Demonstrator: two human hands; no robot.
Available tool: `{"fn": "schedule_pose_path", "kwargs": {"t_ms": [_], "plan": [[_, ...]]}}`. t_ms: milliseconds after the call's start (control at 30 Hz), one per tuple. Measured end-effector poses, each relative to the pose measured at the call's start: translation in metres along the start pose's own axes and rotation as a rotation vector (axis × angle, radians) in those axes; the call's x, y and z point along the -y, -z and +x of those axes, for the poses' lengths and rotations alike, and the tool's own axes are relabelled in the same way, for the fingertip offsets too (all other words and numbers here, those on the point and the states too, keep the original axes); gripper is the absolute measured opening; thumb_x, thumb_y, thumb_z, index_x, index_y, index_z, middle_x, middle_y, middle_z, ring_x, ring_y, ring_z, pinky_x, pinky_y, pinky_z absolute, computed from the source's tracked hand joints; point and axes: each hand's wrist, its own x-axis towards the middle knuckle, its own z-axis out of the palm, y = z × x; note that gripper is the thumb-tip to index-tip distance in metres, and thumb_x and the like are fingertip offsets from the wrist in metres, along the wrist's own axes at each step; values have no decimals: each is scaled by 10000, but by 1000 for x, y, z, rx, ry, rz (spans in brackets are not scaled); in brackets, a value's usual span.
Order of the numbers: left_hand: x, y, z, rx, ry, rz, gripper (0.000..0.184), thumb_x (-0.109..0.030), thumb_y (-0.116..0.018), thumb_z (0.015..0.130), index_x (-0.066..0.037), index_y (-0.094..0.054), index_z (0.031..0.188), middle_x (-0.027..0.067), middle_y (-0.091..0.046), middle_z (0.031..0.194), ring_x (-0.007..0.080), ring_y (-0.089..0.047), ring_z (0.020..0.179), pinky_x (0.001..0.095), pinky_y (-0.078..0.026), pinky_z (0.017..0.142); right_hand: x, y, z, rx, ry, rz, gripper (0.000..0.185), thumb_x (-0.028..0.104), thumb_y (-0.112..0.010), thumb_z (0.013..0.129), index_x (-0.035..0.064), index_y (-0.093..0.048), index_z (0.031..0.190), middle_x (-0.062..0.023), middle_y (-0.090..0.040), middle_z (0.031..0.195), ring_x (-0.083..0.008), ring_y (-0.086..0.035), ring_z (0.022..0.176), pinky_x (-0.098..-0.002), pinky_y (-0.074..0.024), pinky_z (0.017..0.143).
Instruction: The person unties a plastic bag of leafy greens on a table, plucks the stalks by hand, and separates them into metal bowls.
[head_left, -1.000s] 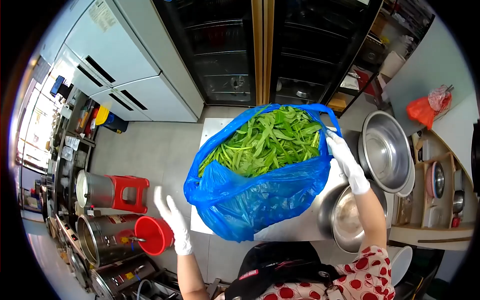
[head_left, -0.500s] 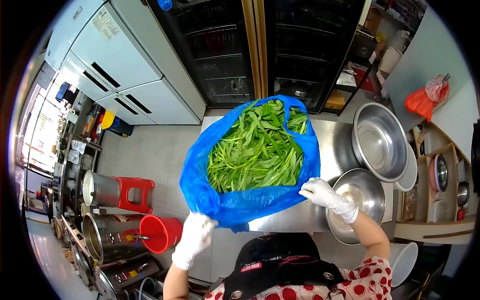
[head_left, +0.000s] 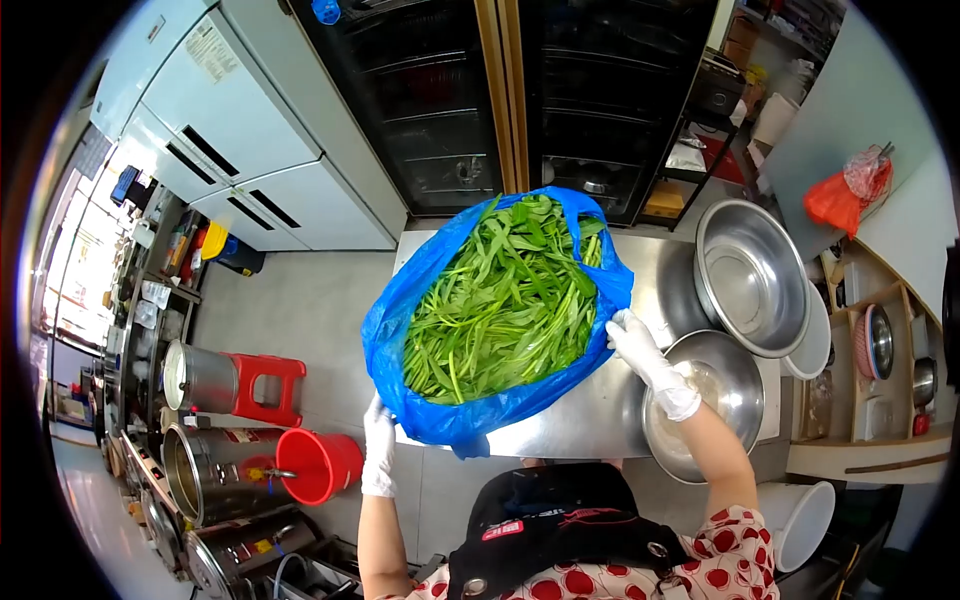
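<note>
A blue plastic bag (head_left: 480, 423), its mouth wide, stands on the metal table and is full of leafy green vegetables (head_left: 510, 300) with long stems. White gloves cover both hands. My left hand (head_left: 379, 440) is closed at the bag's lower left side, with its fingertips partly hidden by the plastic. At the right side of the bag, my right hand (head_left: 640, 352) has its fingers closed on the plastic. The greens lie loose inside, and neither hand touches them.
Two steel basins (head_left: 752, 280) (head_left: 655, 430) sit at the right of the metal table (head_left: 590, 415). A red bucket (head_left: 320, 468), a red stool (head_left: 270, 386) and steel pots (head_left: 200, 470) stand on the floor at left. Glass-door coolers (head_left: 430, 110) are behind the table.
My left hand has moved from the bag's front rim down to its left side. My right hand has moved up along the right edge. The front rim has dropped lower, showing more greens.
</note>
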Motion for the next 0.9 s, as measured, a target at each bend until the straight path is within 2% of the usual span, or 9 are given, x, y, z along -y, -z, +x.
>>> {"fn": "schedule_pose_path", "kwargs": {"t_ms": [133, 200, 267, 333, 467, 633, 767, 867, 900], "plan": [[-25, -2, 31, -173, 244, 3, 431, -394, -496, 985, 8, -650, 958, 42, -663, 780, 148, -610, 605, 273, -511, 576, 45, 10, 12, -240, -20, -224, 566, 476, -595, 875, -11, -531, 1156, -212, -646, 1012, -354, -631, 954, -431, -471, 844], [-4, -11, 40, -164, 80, 40, 507, -483, -474, 977, 10, -594, 988, 58, -645, 828, 147, -606, 730, 299, -514, 673, 43, 6, 23, -327, 70, -355, 613, 513, -592, 866, -14, -530, 1174, -210, -645, 1045, -348, -627, 986, -432, -472, 842], [5, -33, 39, -162, 22, -360, 522, -472, -440, 992, -38, -470, 1280, 138, -568, 1196, 200, -576, 1022, 348, -493, 894, 22, 0, 56, -387, 16, -152, 569, 510, -586, 877, -25, -588, 1069, -203, -649, 1039, -324, -629, 951, -417, -474, 828], [-63, -76, 7, 159, -23, -502, 517, -463, -399, 1006, -89, -430, 1362, 120, -518, 1302, 234, -537, 1133, 376, -463, 976, 13, -2, 75, -393, -6, 18, 552, 507, -579, 885, -30, -613, 1006, -202, -655, 1014, -311, -633, 916, -407, -476, 820], [-74, -86, -16, 198, 201, -679, 533, -455, -381, 1011, -83, -408, 1391, 102, -510, 1336, 268, -520, 1176, 401, -436, 1014, 14, -14, 86, -435, 3, 178, 546, 498, -536, 914, -37, -621, 981, -211, -669, 949, -318, -638, 884, -393, -477, 819], [14, -58, -18, 111, 52, -529, 566, -457, -385, 1007, -67, -385, 1418, 103, -481, 1379, 269, -501, 1197, 401, -396, 1043, -22, -14, 125, -346, 62, 154, 602, 529, -417, 951, -11, -631, 1113, -207, -672, 1033, -337, -638, 944, -400, -471, 849], [56, -49, -48, -77, 97, -347, 531, -380, -425, 1016, -35, -378, 1417, 93, -466, 1377, 220, -473, 1206, 355, -395, 1017, -6, 4, 118, -286, 86, 186, 352, 338, -555, 932, 2, -647, 984, -154, -672, 925, -278, -634, 850, -375, -481, 803], [-3, -56, -79, -117, 148, -114, 452, -286, -485, 1001, 9, -455, 1341, 101, -508, 1316, 205, -490, 1179, 344, -406, 989, 36, 15, 65, -936, 739, -356, 214, 210, -604, 894, 16, -640, 978, -141, -641, 940, -266, -616, 839, -381, -483, 780], [-6, -50, -82, -353, -23, 153, 400, -211, -513, 980, 42, -487, 1288, 129, -527, 1286, 221, -498, 1175, 347, -410, 986, 50, 17, 45, -830, 798, -247, 153, 117, -615, 864, 27, -633, 986, -138, -612, 963, -264, -600, 842, -366, -486, 764]]}}
